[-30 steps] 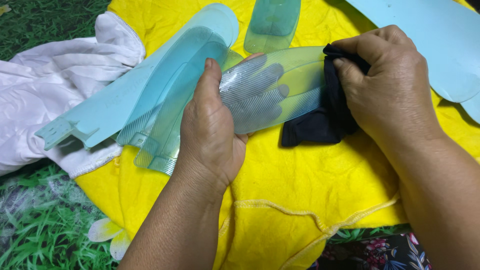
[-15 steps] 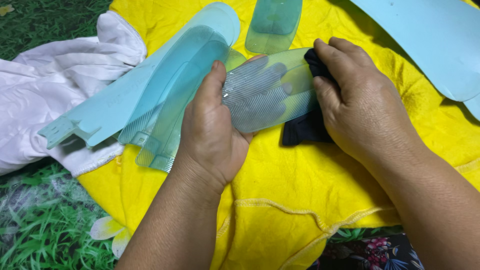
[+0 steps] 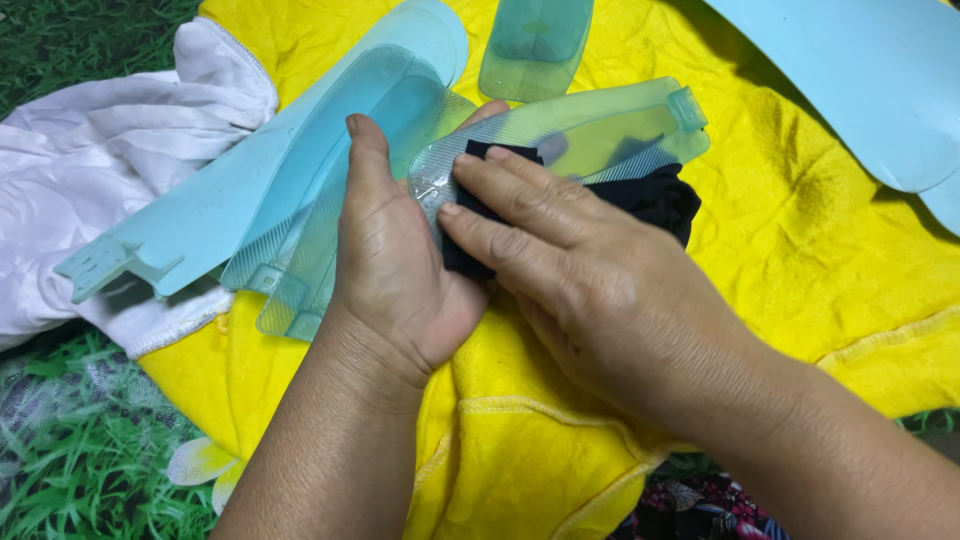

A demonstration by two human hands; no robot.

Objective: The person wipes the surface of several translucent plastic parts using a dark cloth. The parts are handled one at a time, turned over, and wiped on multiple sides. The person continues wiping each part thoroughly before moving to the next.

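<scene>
Your left hand (image 3: 395,265) grips the near end of a clear, ribbed fan blade (image 3: 590,130), thumb on top and fingers curled beneath it, so the blade lies across and just beyond your knuckles. Your right hand (image 3: 570,270) lies flat with fingers extended, pressing a dark cloth (image 3: 650,200) onto the blade right beside your left thumb. To wipe well, I would keep the left grip firm so the thin plastic does not flex, and run the cloth along the fine ridges rather than across them, since dust probably sits in the grooves. The blade is translucent, pale green, rounded at the end you hold and fitted with a small mounting tab at the far end. Left of your left hand two more pale blue-green blades (image 3: 300,170) lie stacked, smooth and curved, over a crumpled white cloth (image 3: 110,160). Everything rests on a fluffy yellow towel (image 3: 800,280), with another blade (image 3: 535,45) beyond your hands.
</scene>
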